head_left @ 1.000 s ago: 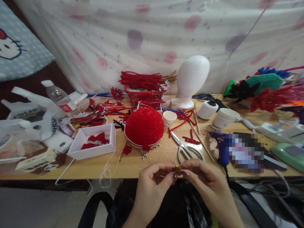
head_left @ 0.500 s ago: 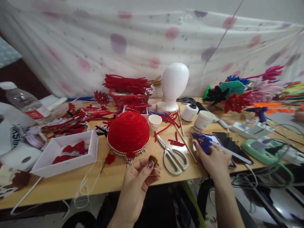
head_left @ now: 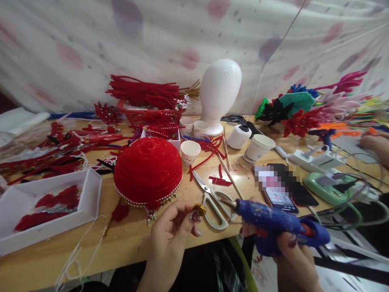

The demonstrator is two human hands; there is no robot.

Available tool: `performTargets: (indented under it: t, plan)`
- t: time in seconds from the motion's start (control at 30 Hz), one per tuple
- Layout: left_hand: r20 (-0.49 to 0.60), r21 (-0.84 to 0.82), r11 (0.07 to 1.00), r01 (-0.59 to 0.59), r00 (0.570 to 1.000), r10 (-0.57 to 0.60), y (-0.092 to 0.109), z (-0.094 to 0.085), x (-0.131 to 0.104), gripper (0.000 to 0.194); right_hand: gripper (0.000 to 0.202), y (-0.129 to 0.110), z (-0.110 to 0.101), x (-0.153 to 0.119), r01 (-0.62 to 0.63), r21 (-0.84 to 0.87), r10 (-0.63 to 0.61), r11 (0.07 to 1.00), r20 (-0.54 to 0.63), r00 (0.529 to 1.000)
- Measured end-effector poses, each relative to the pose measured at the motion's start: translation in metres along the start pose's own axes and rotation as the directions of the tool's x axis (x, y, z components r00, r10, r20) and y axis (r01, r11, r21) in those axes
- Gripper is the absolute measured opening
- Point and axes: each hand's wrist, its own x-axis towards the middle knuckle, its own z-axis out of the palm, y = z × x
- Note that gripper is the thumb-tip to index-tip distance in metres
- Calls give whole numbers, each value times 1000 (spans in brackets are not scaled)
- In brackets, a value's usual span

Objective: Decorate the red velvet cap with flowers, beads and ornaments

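Note:
Between the thumb and fingers of my left hand (head_left: 170,235) is a small gold glittery ornament (head_left: 199,209), at the table's front edge. My right hand (head_left: 294,255) grips a blue hot glue gun (head_left: 273,219) by its handle, with the nozzle pointing left toward the ornament, a short gap apart. Open scissors (head_left: 214,202) lie behind the two hands, partly covered by the nozzle. Left of them sits a domed red cap (head_left: 148,170) edged with beads. Beside the cap lies a small red tuft (head_left: 120,212), slightly blurred.
A white box (head_left: 91,190) with red pieces stands at the left. Paper cups (head_left: 190,153), a thread cone (head_left: 239,136) and a white foam head (head_left: 220,93) stand behind. Phones (head_left: 281,198), power strips (head_left: 316,162) and cables lie right. Another person's hand (head_left: 375,144) shows at the far right.
My right hand has lifted the glue gun from beside the phones and brought it left, near my left hand. The view has shifted closer. Another person's hand has come further into view.

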Motion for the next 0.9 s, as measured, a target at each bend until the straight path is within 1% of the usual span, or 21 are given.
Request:
performTargets:
  t: [0.13, 0.27, 0.37, 0.47, 0.5, 0.57, 0.67, 0.77, 0.9]
  plan:
    - [-42, -10, 1000, 20, 999, -20, 4, 1, -4, 19, 54, -15, 7, 10, 46, 136, -59, 990, 91, 994]
    - [-31, 10, 1000, 27, 999, -27, 8, 2, -7, 18, 54, -24, 11, 16, 105, 126, -117, 986, 95, 989]
    - [-29, 35, 999, -12, 1000, 13, 9, 1, -8, 14, 52, -19, 11, 11, 86, 150, -101, 985, 91, 991]
    - [-6, 84, 995, -49, 999, 49, 9, -3, -9, 11, 45, -9, 10, 3, 31, 190, -48, 981, 89, 995]
    - [11, 105, 993, -60, 998, 59, 8, -4, -9, 10, 43, -7, 10, 2, 26, 196, -45, 980, 96, 994]
    - [40, 135, 988, -82, 996, 77, 8, -7, -8, 10, 40, -7, 10, 2, 62, 199, -83, 978, 100, 991]
    - [58, 139, 985, -105, 993, 98, 7, -9, -7, 11, 38, -13, 10, 7, 119, 179, -135, 977, 80, 988]
    - [67, 131, 985, -110, 993, 102, 6, -10, -7, 11, 40, -18, 10, 9, 134, 167, -145, 977, 54, 988]
    - [62, 121, 987, -108, 993, 101, 5, -12, -7, 12, 46, -17, 10, 7, 147, 114, -148, 983, 5, 989]
